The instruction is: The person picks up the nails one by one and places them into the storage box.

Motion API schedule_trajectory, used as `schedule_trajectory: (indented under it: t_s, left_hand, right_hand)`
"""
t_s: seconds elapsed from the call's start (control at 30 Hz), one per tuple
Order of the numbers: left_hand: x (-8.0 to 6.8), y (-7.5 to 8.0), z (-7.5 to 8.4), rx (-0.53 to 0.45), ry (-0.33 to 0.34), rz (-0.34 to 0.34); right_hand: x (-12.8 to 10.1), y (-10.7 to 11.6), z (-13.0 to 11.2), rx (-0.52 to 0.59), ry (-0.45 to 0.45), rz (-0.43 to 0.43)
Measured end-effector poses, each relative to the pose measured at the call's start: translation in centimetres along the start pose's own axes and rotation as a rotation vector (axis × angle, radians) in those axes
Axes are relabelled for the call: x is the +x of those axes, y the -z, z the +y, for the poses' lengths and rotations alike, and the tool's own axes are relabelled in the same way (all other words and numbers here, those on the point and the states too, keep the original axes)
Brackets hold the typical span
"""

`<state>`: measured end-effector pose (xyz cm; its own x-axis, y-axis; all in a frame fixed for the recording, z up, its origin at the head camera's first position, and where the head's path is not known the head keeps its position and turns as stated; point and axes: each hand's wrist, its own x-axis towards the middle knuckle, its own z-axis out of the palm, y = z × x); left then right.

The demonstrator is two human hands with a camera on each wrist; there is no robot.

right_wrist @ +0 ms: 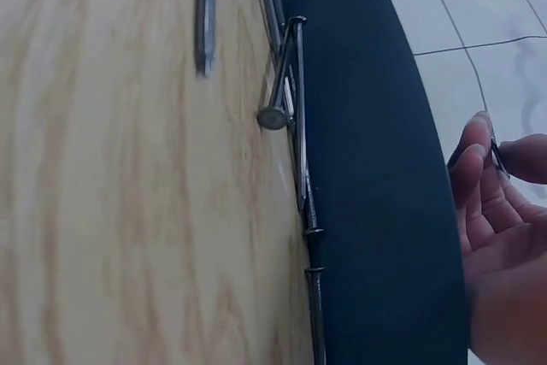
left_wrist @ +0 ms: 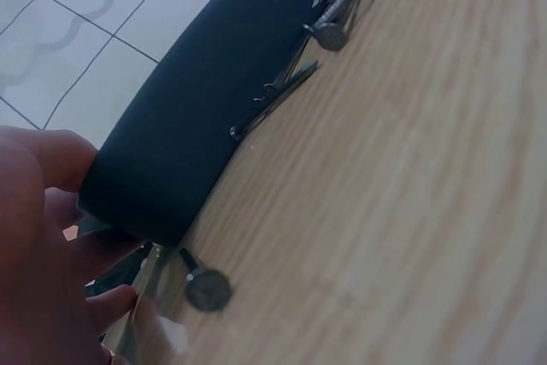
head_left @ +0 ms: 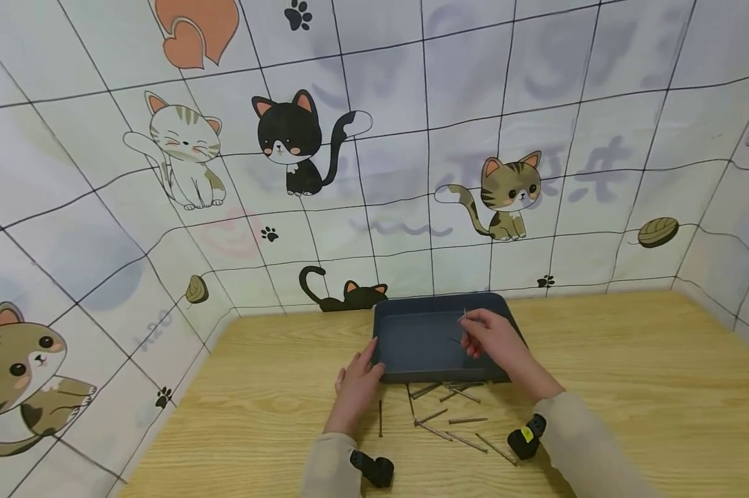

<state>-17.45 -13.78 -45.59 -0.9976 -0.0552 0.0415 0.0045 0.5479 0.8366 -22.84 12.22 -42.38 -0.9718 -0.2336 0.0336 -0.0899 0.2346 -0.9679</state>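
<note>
A dark blue-grey rectangular tray (head_left: 411, 375) stands on the wooden table against the wall. My left hand (head_left: 357, 387) grips its front left corner; the left wrist view shows fingers (left_wrist: 64, 160) around that corner. Over the tray's right half, my right hand (head_left: 489, 337) pinches a thin nail (head_left: 465, 315) between thumb and fingers, its tip pointing up. A short dark sliver shows beside those fingers, perhaps another nail. In the right wrist view, the pinched nail (right_wrist: 497, 156) is mostly hidden by the fingertips.
Several loose nails (head_left: 467, 420) lie scattered on the table (head_left: 274, 415) in front of the tray, some crossing against its front wall. One nail (head_left: 380, 418) lies apart near the left wrist. Behind the tray rises a cat-patterned wall covering (head_left: 399, 263).
</note>
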Motion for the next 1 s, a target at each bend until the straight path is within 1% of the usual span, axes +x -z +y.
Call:
schedule_trajectory:
  t_s: [0.13, 0.37, 0.47, 0.63, 0.77, 1.0]
  left_hand:
    - [0.0, -0.2, 0.1, -0.014, -0.003, -0.01]
    - [-0.1, -0.1, 0.0, -0.012, 0.0, -0.009]
    - [-0.1, -0.1, 0.0, -0.008, 0.003, -0.009]
    - [-0.1, 0.0, -0.1, 0.0, 0.01, -0.005]
    - [-0.1, 0.1, -0.1, -0.005, 0.016, -0.007]
    - [0.0, 0.0, -0.1, -0.01, 0.012, -0.003]
  right_hand:
    - [0.4, 0.1, 0.0, -0.037, 0.003, 0.002]
    - [1.7, -0.1, -0.2, -0.107, -0.012, -0.023]
    - [2.3, -0.1, -0.4, -0.149, -0.014, -0.033]
    - [3.0, -0.1, -0.5, -0.234, -0.043, -0.034]
    - [3.6, -0.4, -0.4, -0.348, -0.054, -0.03]
    - [4.4, -1.2, -0.4, -0.664, -0.045, -0.028]
